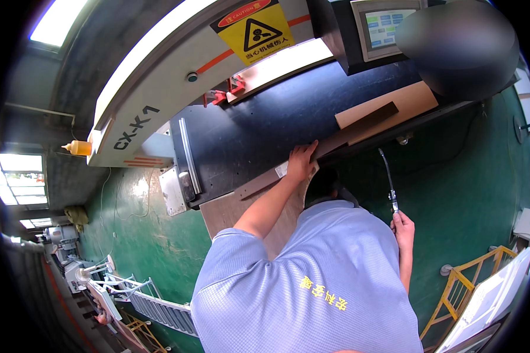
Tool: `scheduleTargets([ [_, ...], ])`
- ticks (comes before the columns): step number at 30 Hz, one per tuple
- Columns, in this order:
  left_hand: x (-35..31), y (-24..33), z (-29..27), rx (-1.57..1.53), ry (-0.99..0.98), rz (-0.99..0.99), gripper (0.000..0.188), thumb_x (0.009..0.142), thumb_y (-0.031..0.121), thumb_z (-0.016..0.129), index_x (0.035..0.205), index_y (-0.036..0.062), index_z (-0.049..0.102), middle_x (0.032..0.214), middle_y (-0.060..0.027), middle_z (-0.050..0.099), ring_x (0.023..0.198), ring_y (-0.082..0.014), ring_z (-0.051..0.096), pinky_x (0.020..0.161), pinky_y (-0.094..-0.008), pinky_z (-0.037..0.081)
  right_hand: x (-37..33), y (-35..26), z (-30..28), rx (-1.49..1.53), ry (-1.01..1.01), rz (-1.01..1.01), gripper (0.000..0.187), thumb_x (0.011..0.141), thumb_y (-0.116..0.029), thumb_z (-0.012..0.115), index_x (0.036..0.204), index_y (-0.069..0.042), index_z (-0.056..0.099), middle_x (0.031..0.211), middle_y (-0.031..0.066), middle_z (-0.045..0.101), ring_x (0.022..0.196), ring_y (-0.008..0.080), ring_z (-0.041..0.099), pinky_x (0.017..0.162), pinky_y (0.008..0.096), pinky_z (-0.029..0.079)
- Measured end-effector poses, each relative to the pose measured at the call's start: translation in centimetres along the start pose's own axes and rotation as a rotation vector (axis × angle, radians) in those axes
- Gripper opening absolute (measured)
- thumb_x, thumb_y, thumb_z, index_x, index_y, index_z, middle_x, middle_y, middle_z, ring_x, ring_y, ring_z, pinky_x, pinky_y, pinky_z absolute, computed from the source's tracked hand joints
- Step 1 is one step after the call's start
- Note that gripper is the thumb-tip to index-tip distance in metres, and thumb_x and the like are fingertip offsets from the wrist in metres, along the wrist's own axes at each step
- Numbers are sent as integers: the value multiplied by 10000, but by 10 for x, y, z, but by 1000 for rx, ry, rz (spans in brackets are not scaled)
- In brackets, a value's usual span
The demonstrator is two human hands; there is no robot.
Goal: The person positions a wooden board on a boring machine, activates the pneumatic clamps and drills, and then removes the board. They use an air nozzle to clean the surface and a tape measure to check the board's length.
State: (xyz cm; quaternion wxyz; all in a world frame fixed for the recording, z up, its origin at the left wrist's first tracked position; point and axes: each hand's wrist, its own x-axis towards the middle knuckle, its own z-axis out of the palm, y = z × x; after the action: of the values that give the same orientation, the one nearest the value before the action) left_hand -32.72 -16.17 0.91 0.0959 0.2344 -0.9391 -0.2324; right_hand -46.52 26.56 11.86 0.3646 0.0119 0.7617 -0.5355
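Own hands out of view, grip untellable; co-worker's right hand (pixel 403 229), closed round wand (pixel 393 197), could drop it if loosened.

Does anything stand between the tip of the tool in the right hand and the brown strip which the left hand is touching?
Nothing visible stands between them: from the tool in the right hand to the brown strip under the left hand, only green floor and the dark table edge show.

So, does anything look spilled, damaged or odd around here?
Nothing plainly spilled or broken. The green floor left of the black table shows pale patches that break its even colour; whether wear or glare, I can't tell.
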Motion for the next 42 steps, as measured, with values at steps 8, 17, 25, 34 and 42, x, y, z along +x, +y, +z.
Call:
scheduleTargets([
  [8,33,-13,1,85,138,38,770,798,353,850,1466,94,568,1392,-129,629,1338,-354,551,1115,-507,431,-1,-3,10,18,-30,-4,347,1046,-240,677,1295,-1,719,744,-28,614,626,38,522,585,214,436],
  [17,29,-11,13,93,151,-76,724,807,442,845,1390,79,618,1455,-129,605,1401,-325,527,1143,-493,425,6,-9,27,-64,-132,-39,393,1022,-241,713,1325,10,695,799,-22,629,698,54,551,643,232,465],
  [25,28,-4,4,88,133,-96,703,815,434,844,1382,82,624,1454,-124,599,1392,-321,533,1133,-488,437,9,-22,30,-149,-89,-32,326,1057,-291,647,1183,6,695,794,1,636,674,70,563,647,248,484],
  [34,27,-3,4,108,146,-96,710,812,442,843,1384,85,620,1444,-129,601,1389,-323,534,1132,-486,437,23,6,22,46,-122,-169,354,1113,-340,479,1145,-28,643,878,4,606,795,76,560,699,246,466],
  [42,28,-5,9,110,140,-105,711,816,449,840,1390,98,611,1463,-115,588,1406,-309,519,1138,-485,428,22,-3,29,63,-150,-186,414,1090,-203,551,1462,-24,581,938,20,622,820,78,565,744,236,500],
])
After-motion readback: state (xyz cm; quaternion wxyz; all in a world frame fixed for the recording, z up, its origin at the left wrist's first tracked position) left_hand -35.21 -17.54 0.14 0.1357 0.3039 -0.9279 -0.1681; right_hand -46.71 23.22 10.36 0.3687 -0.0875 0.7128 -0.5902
